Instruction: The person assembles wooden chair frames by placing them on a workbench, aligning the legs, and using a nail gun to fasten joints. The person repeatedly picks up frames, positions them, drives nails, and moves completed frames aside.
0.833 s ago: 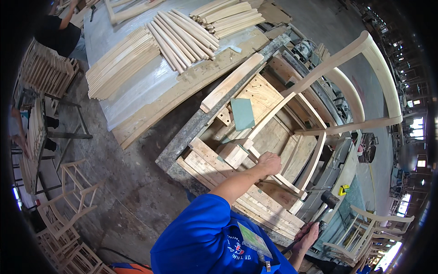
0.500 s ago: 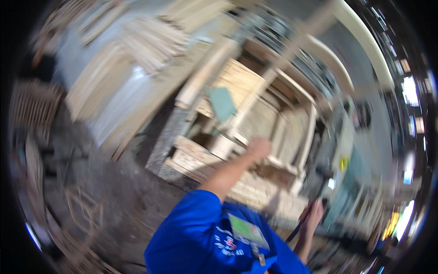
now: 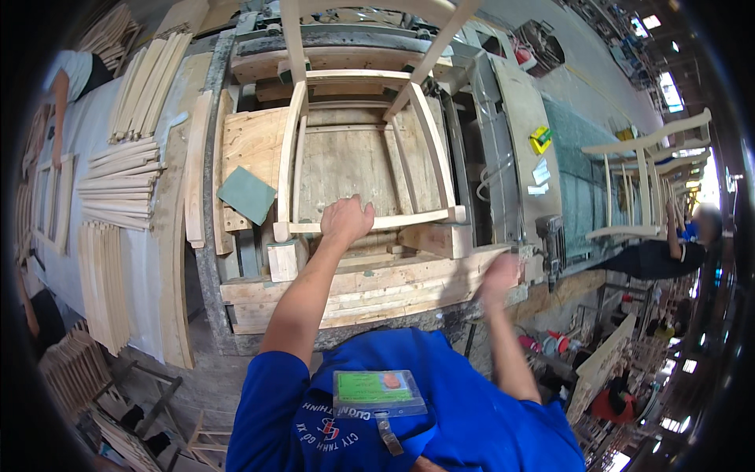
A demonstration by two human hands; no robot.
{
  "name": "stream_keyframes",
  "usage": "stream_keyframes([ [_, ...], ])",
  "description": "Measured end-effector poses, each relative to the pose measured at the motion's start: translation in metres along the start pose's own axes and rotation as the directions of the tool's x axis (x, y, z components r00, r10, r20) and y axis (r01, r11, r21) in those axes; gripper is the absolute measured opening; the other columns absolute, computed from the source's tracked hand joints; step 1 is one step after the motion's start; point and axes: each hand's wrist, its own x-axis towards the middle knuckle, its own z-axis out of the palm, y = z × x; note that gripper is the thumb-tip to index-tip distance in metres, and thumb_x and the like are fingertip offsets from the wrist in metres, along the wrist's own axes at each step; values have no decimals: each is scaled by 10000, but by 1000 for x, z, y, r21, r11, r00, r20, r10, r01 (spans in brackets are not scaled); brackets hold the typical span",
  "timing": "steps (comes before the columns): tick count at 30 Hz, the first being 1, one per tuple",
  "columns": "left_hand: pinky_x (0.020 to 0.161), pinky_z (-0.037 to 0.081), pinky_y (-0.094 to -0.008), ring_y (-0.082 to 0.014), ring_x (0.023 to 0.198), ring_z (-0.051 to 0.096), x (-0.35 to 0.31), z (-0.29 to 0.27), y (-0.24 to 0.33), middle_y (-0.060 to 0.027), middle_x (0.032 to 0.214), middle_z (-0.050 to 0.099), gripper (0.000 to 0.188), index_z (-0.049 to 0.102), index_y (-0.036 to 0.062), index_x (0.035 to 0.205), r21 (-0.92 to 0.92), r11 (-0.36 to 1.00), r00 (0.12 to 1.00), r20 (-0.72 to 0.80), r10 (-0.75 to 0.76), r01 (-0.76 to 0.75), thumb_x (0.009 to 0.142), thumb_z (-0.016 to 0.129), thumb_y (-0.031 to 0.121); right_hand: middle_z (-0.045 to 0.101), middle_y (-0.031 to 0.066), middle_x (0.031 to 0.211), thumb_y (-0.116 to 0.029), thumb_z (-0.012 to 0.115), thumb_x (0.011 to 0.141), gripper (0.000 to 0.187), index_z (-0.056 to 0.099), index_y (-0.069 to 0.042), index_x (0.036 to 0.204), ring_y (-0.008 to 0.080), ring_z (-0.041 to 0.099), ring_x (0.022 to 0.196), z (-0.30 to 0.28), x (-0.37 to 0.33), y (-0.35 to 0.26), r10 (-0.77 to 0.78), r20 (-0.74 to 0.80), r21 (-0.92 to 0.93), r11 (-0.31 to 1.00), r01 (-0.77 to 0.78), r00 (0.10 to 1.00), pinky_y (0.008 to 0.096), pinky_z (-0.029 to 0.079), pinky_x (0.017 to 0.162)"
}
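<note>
1. Wood, pale and bare with a smooth, fine grain, makes up the chair frame (image 3: 290, 157); its rails are slender and gently curved, meeting in squared corners.
2. Around it, stacked planks (image 3: 370, 297) look rougher and stained; a flat green-grey pad (image 3: 247, 194) overlaps a knotted, drilled plywood board (image 3: 255, 138) to its left; the counter (image 3: 209, 275) has a dark, mottled edge.
3. Long axis runs away from the person; the seat's front rail lies nearest, crosswise, and the back reaches past the upper edge of the view.
4. Seat outline is open, broader at the near end; the frame sits over the counter, just beyond the planks.
5. Left hand (image 3: 346, 222) has its fingers clamped on the front rail; the right hand (image 3: 501, 279) is blurred over the planks' right end, its finger state impossible to tell.
</note>
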Motion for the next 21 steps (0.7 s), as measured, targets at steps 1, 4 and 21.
stream_keyframes([
  [1,1013,531,-494,-405,1131,700,-2,8,10,-261,1153,745,524,712,37,1289,-4,999,998,35,49,-48,975,552,425,628,102,837,-361,404,1110,393,621,-40,1044,211,574,677,19,-35,37,155,144,-313,944,-104,977,391,487,603],
  [4,1000,537,-500,-405,1131,700,7,2,-4,-263,1147,745,518,725,29,1261,-3,1000,999,-26,28,-28,970,556,422,699,140,882,-267,474,1092,352,698,0,1148,262,628,705,23,-30,50,256,121,-219,949,-226,959,468,509,655],
  [21,976,537,-487,-397,1071,721,7,14,25,-212,1042,775,479,756,123,1216,50,996,996,-53,-70,72,980,564,493,650,121,1004,-391,744,890,290,669,-134,1001,315,627,857,90,-110,19,-510,619,159,826,540,597,464,511,837],
])
